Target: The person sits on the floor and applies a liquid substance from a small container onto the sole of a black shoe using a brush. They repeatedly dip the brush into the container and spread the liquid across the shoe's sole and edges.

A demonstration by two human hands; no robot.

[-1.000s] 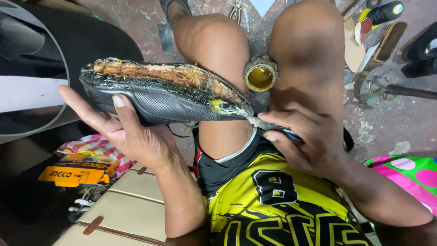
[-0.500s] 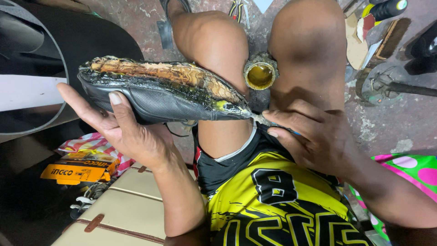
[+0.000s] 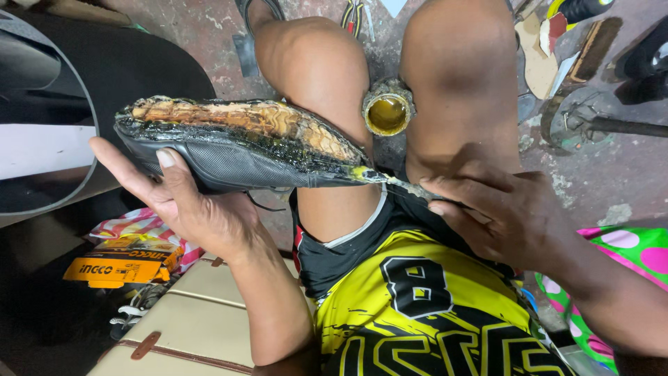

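The left hand (image 3: 184, 205) cups a black mesh shoe (image 3: 236, 150) sole-up, the right hand (image 3: 497, 209) pinches a glue-tipped brush (image 3: 400, 184) at its toe, beyond it a round glue tin (image 3: 387, 111) between the knees.

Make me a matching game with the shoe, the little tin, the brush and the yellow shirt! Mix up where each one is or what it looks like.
Things:
1. shoe
2. glue tin
3. brush
4. jersey

Descriptions:
A. yellow and black
B. between the knees, on the floor
C. in the right hand, tip at the shoe's end
D. sole side up, held by the left hand

Pairs: 1-D, 2-B, 3-C, 4-A
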